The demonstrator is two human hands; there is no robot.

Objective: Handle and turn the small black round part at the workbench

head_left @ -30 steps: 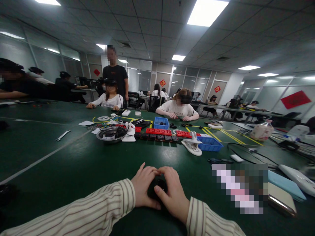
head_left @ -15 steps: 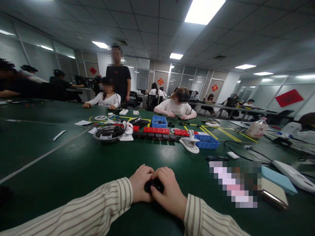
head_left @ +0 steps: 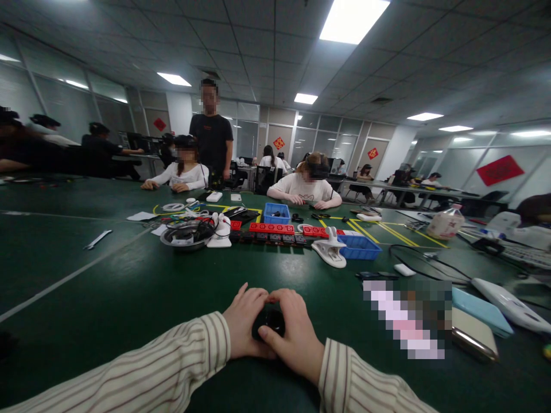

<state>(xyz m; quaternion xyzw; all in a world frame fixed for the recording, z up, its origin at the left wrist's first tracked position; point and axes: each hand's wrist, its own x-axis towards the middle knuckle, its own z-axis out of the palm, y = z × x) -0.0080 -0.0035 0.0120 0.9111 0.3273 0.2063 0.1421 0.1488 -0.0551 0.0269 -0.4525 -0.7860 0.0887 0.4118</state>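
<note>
Small black object (head_left: 269, 322) is held between both hands at the near edge of the counter (head_left: 129, 287), about mid-width.

Left hand (head_left: 245, 321): grip is curled round the object's left side, fingers on it. Right hand (head_left: 293, 338): grip is wrapped over the right side and front, with the thumb laid across the near face. The fingertips of both hands are brought together above it. Most of the object is covered, so nothing beyond dark and rounded can be made out. Whether it rests on the counter or is lifted just clear cannot be told.

Step in hand, as judged: a two-handed hold with close fingertip work on the object. No tool is held.

Any further handling is judged to call for a firm pinch from one side before the other grip is eased, as the piece looks small and smooth.

Well apart, toward the counter's middle, these are laid out:
- metal bowl (head_left: 185, 234)
- row of red blocks (head_left: 275, 228)
- white clamp (head_left: 329, 252), just beside a blue tray (head_left: 359, 248)

A flat metal tool (head_left: 97, 239) is seen toward the left edge and a light-blue case (head_left: 482, 307) toward the right. Other people (head_left: 305, 186) are seated at the far edge.
</note>
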